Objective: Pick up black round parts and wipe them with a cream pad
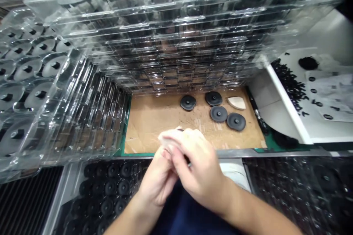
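My left hand (160, 178) and my right hand (200, 161) are closed together over the near edge of a cardboard sheet (151, 117). Small dark bits of what looks like a black disc (180, 130) show between them; the fingers cover most of it. Along my right fingers runs a pale edge, too blurred to name. Beyond the hands, several black discs with small central hubs (218, 114) lie on the cardboard, one of them (188, 102) apart from the others. A cream wedge-shaped pad (236, 102) rests beside them.
Tall stacks of clear plastic trays (176, 40) rise behind and at the left (91, 106), the left one holding discs. A white bin (289, 106) with small black parts (288, 84) stands right. A black pen-like tool (257, 112) lies beside the cardboard. Trays of black discs (110, 187) sit below.
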Demonstrator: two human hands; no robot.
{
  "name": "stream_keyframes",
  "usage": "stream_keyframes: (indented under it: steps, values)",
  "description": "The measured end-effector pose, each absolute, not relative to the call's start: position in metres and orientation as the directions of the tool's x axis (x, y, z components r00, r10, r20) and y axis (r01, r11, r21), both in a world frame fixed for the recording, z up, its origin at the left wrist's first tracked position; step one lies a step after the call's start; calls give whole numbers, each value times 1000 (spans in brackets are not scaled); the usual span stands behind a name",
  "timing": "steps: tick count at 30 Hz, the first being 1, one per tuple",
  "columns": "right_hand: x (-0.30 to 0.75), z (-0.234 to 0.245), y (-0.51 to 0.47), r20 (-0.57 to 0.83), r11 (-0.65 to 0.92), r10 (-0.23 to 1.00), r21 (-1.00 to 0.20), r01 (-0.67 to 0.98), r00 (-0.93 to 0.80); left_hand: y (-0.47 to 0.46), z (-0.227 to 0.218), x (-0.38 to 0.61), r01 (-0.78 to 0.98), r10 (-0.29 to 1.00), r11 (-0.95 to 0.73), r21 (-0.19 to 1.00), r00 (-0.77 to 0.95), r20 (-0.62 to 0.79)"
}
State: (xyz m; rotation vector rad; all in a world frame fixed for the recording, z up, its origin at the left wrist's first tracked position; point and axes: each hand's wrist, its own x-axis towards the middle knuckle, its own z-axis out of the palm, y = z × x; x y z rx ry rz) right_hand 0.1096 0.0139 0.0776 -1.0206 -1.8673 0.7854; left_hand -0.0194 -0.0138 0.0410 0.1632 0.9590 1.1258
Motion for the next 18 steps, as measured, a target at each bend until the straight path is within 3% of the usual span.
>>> stream_keyframes:
  steps: [4,9,12,15,18]
  values:
    - [105,78,19,191,429,815,-833,349,-546,-16,40,-22,-668,802,471,576,51,-595]
    - [106,80,19,388,532,836,-745,401,-388,-12,46,-16,-681,829,487,547,164,-535]
    - [120,86,9,269,465,806,-839,282,-527,-9,52,-22,-702,835,491,517,210,-508]
    - [136,91,2,152,397,847,-818,415,-510,-9,54,-27,-721,820,515,463,257,-510]
    - [136,95,5,222,455,878,-660,598,-424,-11,54,-27,-760,823,495,420,255,-508]
